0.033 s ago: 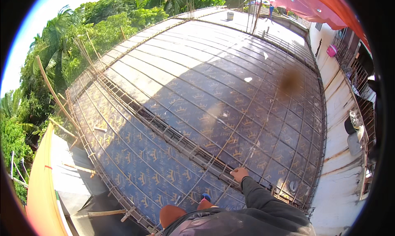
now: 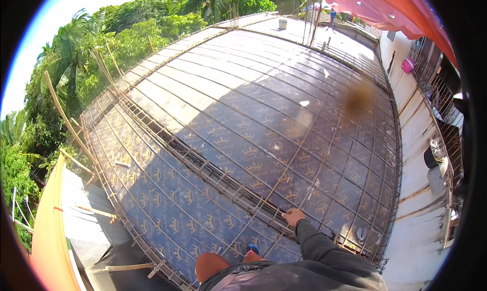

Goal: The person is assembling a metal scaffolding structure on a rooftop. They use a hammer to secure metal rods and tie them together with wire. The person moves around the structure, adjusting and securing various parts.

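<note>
My right hand reaches out in a dark sleeve to the near end of a long rebar cage. Its fingers are closed on a steel bar at the cage's upper edge; the fingertips are partly hidden. The cage lies in a channel that runs away to the far left. Around it, thin rebars form a grid over dark panels printed with gold crowns. My left hand is out of view. My bare knee and a blue shoe show at the lower edge.
An edge cage borders the deck at left, with wooden poles beyond it. Upright rebars and a bucket stand at the far end. A pale wall runs along the right. Red sheeting hangs overhead.
The view has shifted slightly. My right hand stays at the same part of the rebar cage, fingers still closed on the bar.
</note>
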Action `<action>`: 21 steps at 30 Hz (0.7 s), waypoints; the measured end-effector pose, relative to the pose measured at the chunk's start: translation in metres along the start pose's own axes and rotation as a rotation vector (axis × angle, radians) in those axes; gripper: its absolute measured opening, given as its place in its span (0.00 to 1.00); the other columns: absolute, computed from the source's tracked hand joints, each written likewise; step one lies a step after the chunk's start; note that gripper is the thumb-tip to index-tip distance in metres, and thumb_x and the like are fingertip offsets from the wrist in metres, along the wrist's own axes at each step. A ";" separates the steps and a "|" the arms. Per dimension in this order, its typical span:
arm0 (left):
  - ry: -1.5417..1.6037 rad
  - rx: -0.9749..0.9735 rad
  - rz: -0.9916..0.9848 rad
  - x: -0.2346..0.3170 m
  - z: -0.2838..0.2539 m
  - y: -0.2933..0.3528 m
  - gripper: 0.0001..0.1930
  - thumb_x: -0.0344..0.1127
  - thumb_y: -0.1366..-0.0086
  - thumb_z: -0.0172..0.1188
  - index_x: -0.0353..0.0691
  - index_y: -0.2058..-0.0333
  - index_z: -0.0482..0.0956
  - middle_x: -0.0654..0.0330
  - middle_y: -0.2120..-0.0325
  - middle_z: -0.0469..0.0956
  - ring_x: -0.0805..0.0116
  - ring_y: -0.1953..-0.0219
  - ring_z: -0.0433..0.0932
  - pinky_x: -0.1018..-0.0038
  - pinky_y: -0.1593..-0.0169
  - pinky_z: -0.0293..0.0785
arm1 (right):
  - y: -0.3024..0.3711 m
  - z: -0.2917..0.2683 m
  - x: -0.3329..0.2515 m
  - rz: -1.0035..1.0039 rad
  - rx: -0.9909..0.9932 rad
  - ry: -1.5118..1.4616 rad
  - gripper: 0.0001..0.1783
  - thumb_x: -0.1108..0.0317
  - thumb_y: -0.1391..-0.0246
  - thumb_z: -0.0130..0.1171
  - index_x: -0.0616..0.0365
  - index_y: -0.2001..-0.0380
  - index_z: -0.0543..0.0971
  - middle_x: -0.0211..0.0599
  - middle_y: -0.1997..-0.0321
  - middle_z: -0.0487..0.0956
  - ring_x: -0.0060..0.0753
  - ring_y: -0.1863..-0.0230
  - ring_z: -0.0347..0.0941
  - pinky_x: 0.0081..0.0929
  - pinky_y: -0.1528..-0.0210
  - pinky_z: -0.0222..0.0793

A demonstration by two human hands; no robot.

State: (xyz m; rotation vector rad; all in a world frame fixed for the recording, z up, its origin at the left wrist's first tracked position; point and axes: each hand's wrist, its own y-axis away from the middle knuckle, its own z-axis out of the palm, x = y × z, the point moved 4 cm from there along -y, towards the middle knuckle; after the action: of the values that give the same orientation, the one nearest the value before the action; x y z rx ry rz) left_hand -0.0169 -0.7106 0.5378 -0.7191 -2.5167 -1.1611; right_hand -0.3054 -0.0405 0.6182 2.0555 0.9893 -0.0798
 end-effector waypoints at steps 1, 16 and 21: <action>-0.289 -0.043 0.159 -0.003 0.008 -0.020 0.23 0.52 0.35 0.53 0.38 0.76 0.82 0.54 0.79 0.80 0.57 0.75 0.77 0.59 0.67 0.70 | -0.013 -0.005 -0.014 -0.024 0.010 -0.035 0.26 0.49 0.42 0.57 0.60 0.52 0.80 0.49 0.50 0.79 0.51 0.48 0.74 0.44 0.44 0.69; -0.005 -0.273 -0.031 0.448 0.010 -0.242 0.13 0.38 0.37 0.65 0.33 0.69 0.75 0.58 0.79 0.76 0.69 0.84 0.73 0.69 0.83 0.67 | -0.032 0.000 0.084 0.195 0.207 -0.148 0.20 0.54 0.44 0.59 0.63 0.71 0.84 0.42 0.74 0.82 0.38 0.71 0.80 0.36 0.65 0.75; -0.211 0.083 0.423 0.714 0.047 -0.320 0.22 0.51 0.43 0.65 0.36 0.61 0.82 0.47 0.61 0.82 0.54 0.55 0.80 0.64 0.49 0.73 | 0.012 -0.016 -0.005 0.300 0.186 -0.333 0.17 0.60 0.48 0.62 0.69 0.72 0.81 0.45 0.78 0.80 0.34 0.75 0.79 0.32 0.74 0.73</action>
State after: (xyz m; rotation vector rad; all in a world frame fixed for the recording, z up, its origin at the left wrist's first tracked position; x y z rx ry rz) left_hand -0.7908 -0.6218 0.6210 -1.3313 -2.3843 -0.8661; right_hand -0.3049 -0.0366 0.6382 2.2438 0.4797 -0.3555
